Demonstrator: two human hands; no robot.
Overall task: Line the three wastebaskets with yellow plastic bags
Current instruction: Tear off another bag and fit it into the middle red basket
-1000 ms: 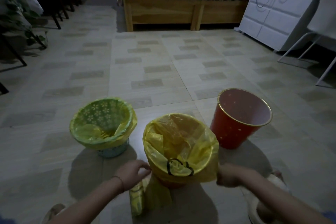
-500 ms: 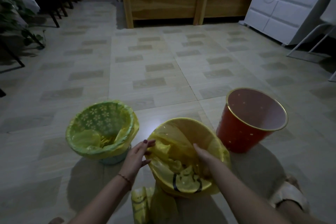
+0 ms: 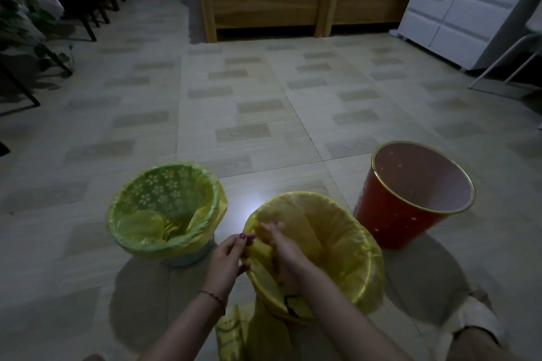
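Note:
Three wastebaskets stand on the tiled floor. The green flower-patterned one (image 3: 164, 193) on the left has a yellow bag folded over its rim. The middle basket (image 3: 337, 237) is lined with a yellow bag (image 3: 360, 246). My left hand (image 3: 228, 258) pinches the bag's edge at the basket's left rim. My right hand (image 3: 284, 255) reaches inside the basket, fingers flat against the plastic on its left wall. The red basket (image 3: 390, 214) with a gold rim on the right holds no bag. A spare folded yellow bag (image 3: 231, 334) lies on the floor under my arms.
A wooden bed frame (image 3: 293, 9) stands at the far end. A white cabinet (image 3: 463, 9) is at the far right with a chair leg (image 3: 504, 61) beside it. A plant (image 3: 26, 9) and dark chairs fill the left. My slippered foot (image 3: 475, 319) is at lower right.
My right hand moved from the basket's near right side across to its left inner wall. My left hand closed its pinch on the bag's rim. The view tilted down and closer.

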